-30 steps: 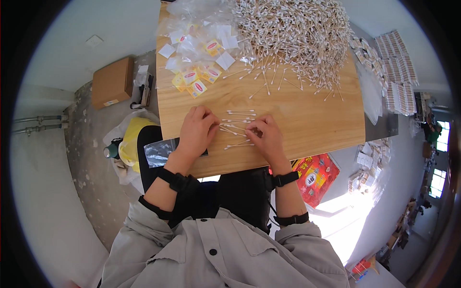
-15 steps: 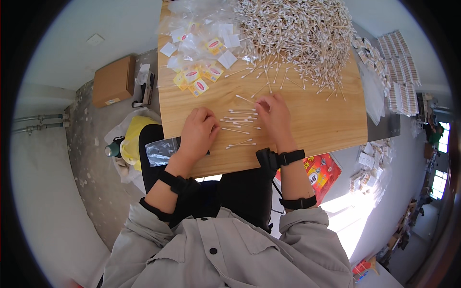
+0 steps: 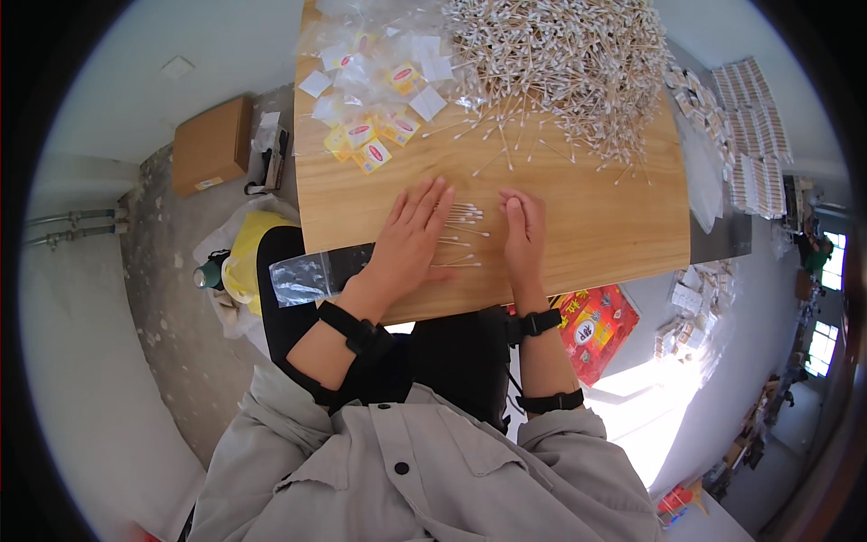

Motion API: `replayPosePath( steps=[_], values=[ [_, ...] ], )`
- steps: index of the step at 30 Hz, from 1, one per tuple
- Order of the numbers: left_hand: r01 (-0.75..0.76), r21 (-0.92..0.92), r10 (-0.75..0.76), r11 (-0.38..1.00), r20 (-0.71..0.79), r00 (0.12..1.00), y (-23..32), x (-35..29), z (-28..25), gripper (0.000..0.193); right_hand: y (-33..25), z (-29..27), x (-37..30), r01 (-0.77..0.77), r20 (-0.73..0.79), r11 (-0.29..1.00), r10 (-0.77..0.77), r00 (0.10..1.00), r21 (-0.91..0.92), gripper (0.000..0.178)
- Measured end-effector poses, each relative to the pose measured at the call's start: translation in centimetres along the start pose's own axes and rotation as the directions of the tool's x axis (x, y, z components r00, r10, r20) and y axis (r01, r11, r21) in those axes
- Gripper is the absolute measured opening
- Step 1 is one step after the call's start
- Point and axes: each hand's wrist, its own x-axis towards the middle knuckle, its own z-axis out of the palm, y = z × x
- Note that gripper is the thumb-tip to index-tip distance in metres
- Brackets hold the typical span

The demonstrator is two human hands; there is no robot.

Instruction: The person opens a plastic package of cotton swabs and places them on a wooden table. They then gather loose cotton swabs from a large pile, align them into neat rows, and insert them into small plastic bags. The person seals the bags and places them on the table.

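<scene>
A small group of cotton swabs (image 3: 466, 214) lies roughly side by side on the wooden table (image 3: 596, 217) in front of me. My left hand (image 3: 408, 237) rests flat over their left ends, fingers stretched out and thumb apart, hiding part of them. Just right of the swabs' tips, my right hand (image 3: 524, 221) stands on its edge, fingers curled in and thumb on top; no swab sticks out of it. Beside my left wrist is a clear plastic bag (image 3: 302, 278) on a dark surface at the table's near edge.
A large heap of cotton swabs (image 3: 569, 63) covers the far right of the table. Clear bags with yellow cards (image 3: 375, 154) lie at the far left. Packed bundles (image 3: 750, 135) stand beyond the right edge. A cardboard box (image 3: 213, 149) sits on the floor at left.
My left hand has gone from curled fingers beside the swabs to lying flat over them. My right hand has drawn slightly nearer to me and closed. The swabs lie closer together.
</scene>
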Motion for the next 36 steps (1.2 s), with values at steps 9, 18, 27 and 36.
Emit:
replayPosePath(
  steps=[9,18,27,36],
  values=[
    [0.165,-0.082,-0.165,0.983,-0.002,0.986,1.6,-3.2,0.9,0.101,-0.2,2.7,-2.6,-0.056,-0.09,0.955,0.085,0.992,0.29,0.036],
    [0.291,0.143,-0.28,0.946,-0.091,0.956,0.8,-5.5,0.6,0.103,-3.5,2.1,-2.5,0.106,0.01,0.971,-0.106,0.994,-0.213,0.03],
    [0.334,0.153,-0.328,0.93,-0.064,0.943,1.1,-6.2,1.6,0.101,-3.0,-1.0,-4.7,0.117,0.235,0.921,-0.028,0.972,-0.372,0.018],
    [0.278,0.098,-0.281,0.956,0.02,0.96,1.4,-7.1,0.7,0.093,-2.9,-2.3,-4.2,0.16,0.334,0.958,-0.074,0.94,-0.237,0.01]
  ],
)
